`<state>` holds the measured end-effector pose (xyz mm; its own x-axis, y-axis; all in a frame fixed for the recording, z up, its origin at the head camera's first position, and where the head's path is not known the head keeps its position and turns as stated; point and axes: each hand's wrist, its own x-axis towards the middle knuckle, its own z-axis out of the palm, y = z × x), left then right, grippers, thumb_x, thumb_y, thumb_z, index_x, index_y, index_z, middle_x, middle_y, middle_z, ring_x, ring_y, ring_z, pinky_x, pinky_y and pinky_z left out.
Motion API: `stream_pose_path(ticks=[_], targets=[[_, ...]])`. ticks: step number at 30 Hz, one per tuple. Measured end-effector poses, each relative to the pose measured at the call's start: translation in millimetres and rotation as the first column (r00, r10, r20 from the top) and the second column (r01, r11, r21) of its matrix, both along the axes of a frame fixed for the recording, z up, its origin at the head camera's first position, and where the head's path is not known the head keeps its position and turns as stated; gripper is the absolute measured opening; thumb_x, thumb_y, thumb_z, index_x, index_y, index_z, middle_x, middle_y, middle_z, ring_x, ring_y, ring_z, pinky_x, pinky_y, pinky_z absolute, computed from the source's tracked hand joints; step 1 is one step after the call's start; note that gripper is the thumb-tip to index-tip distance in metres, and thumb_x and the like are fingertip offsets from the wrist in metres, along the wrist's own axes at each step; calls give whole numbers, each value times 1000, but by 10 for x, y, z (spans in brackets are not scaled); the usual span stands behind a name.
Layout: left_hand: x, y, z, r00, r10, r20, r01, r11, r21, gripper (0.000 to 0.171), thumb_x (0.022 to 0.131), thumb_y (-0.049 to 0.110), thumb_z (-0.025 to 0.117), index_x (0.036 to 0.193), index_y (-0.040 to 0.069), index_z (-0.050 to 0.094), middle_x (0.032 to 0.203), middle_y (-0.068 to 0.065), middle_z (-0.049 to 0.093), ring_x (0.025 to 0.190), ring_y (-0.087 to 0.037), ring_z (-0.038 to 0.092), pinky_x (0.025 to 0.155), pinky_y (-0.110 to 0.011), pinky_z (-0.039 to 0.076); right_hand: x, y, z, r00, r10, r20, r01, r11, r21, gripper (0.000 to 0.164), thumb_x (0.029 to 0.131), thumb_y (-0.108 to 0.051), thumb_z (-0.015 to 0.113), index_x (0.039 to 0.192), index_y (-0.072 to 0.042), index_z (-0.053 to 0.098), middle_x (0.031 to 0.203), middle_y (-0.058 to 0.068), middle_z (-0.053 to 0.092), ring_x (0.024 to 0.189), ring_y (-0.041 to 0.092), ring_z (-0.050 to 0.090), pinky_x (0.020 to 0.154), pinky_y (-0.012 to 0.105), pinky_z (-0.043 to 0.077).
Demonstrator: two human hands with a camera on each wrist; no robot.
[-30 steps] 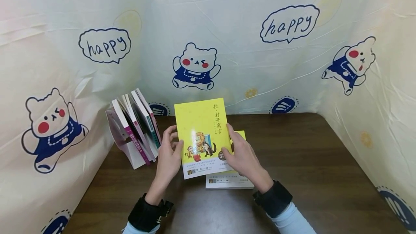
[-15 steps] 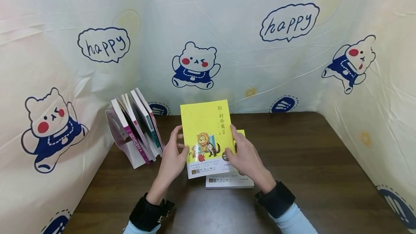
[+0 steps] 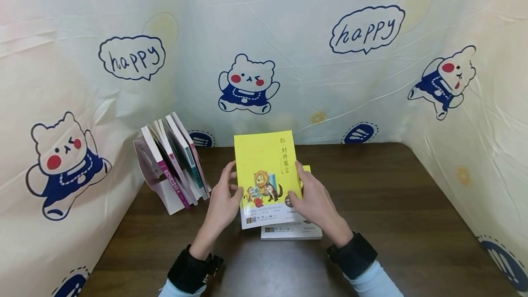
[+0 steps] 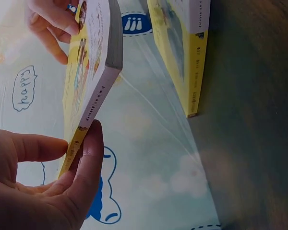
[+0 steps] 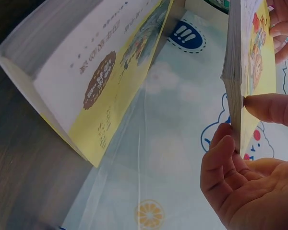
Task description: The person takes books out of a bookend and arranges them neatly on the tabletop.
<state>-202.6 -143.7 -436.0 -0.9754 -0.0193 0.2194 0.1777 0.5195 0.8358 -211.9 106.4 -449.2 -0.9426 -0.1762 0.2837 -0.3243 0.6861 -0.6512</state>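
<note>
A yellow book (image 3: 264, 155) with a white lower band and a lion picture is held up between both hands, cover toward the head camera. At its left edge, my left hand (image 3: 222, 203) pinches the spine, thumb in front and fingers behind, as the left wrist view shows. My right hand (image 3: 317, 200) pinches the opposite, page-side edge; its thumb rests on the cover. Below and behind lies a second yellow-and-white book (image 3: 293, 231), flat on the table and partly hidden by the held one. In the right wrist view this lower book (image 5: 86, 72) is apart from the raised book.
Several books (image 3: 177, 164) stand leaning in a pale bookend holder (image 3: 154, 180) at the table's left rear. The dark wooden table (image 3: 392, 205) backs onto a printed curtain (image 3: 305, 58) that also rises on both sides.
Both hands have carried the held book a little to the right, and it now sits further over the lower book. The lower book and the standing books have not moved.
</note>
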Motion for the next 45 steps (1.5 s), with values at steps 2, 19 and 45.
stream_pose_path(ticks=[2,19,45], targets=[[-2,8,-17,1000,-9,2,9,1000,8,75,98,-3,63,162,17,31,143,-25,60,98,-34,69,61,-37,60,4,7,-3,1000,-4,9,4,1000,4,86,92,-18,74,164,-6,29,145,21,61,96,27,63,69,36,55],[-15,107,-145,996,-67,57,66,998,20,70,102,-5,56,162,11,24,161,-24,46,131,-39,60,97,-59,57,37,78,-62,997,-44,60,43,999,28,87,91,-19,76,164,-6,30,137,21,63,87,25,65,62,31,56],[-72,287,-365,972,-180,148,192,979,-74,71,103,-6,52,163,3,15,167,-28,33,119,-35,62,86,-46,55,84,215,-161,982,-67,178,53,995,80,90,89,-16,77,163,-1,28,107,13,62,75,19,61,58,31,53]])
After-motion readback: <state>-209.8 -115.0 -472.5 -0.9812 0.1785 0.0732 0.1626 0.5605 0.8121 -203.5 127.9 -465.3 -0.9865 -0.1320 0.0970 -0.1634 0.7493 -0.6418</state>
